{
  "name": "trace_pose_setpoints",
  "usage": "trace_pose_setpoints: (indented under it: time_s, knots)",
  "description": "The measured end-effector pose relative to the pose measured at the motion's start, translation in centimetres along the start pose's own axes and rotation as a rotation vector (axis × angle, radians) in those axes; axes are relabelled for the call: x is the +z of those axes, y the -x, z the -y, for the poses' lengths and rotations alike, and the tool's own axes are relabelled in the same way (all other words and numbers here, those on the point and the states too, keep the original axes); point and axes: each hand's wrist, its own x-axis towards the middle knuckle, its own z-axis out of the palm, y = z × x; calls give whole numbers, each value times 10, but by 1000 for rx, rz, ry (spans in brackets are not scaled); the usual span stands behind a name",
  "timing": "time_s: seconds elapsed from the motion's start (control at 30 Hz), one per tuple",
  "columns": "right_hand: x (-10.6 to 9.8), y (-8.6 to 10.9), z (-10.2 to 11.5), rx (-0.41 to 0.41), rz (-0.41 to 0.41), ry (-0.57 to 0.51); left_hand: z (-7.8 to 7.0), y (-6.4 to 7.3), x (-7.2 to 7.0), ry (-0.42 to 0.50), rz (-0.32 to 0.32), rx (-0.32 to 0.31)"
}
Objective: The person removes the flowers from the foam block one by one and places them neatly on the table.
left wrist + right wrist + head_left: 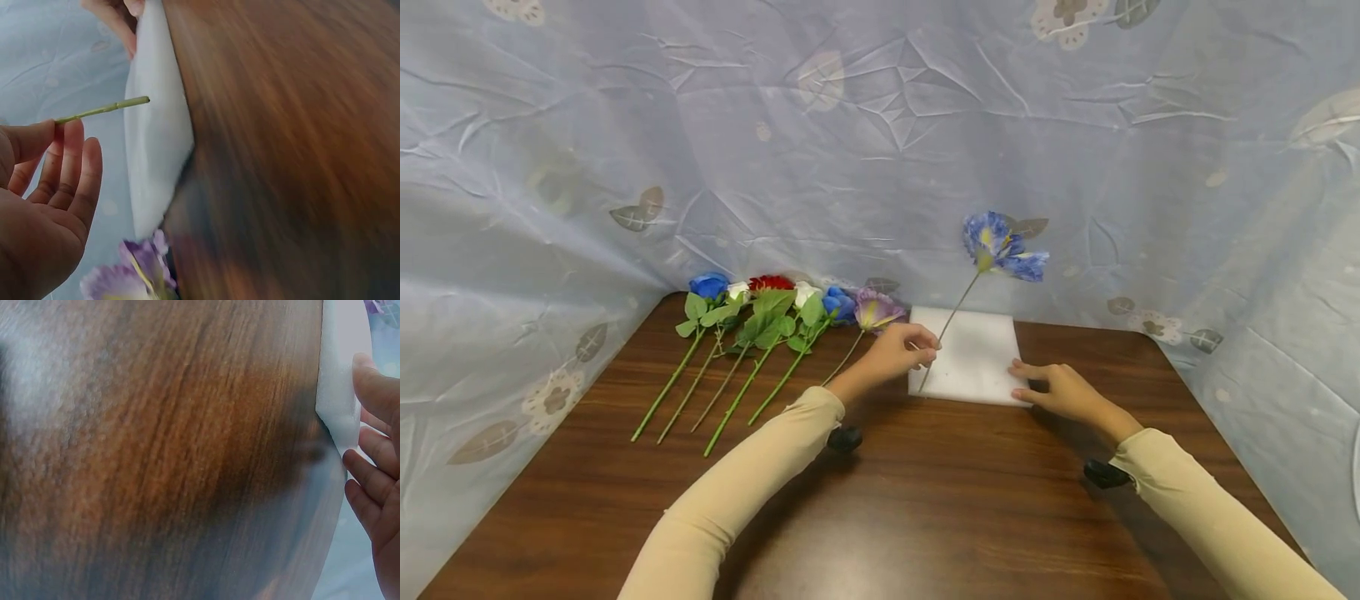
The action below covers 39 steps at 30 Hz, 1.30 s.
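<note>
A blue artificial flower point(988, 248) leans over a white foam block point(973, 367), its head up and to the right. My left hand point(897, 352) pinches its thin stem between thumb and fingertips. In the left wrist view, the green stem end point(128, 103) sticks out past the left hand point(47, 206) and overlaps the foam in the picture; whether they touch I cannot tell. At the foam's right side, my right hand point(1063, 392) rests with thumb and fingers against the edge. The right wrist view shows this hand point(378, 444) with fairly straight fingers touching the foam point(340, 375).
Several artificial flowers lie in a row on the left of the brown wooden table point(925, 500): a blue rose point(709, 285), a red flower point(771, 283), white ones and a purple flower point(877, 310) close beside the foam. A patterned curtain point(865, 150) hangs around the table's back and sides.
</note>
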Motion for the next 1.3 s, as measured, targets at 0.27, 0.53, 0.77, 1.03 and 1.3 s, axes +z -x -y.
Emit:
trace_pose_setpoints:
  time_s: [0.27,0.53,0.77,1.03,1.3]
  knots:
    - [0,1,0,19,22,-28,16,21,-22,45,-16,-107]
    - [-1,1,2,35,35,-44,25,37,-43,26,7,-196]
    - [-1,1,3,36,22,-10,27,48,-53,42,47,-296]
    - [-1,1,3,35,22,-2,28,55,-57,41,97,-414]
    - [0,2,3,30,18,1,30,61,-61,67,103,-541]
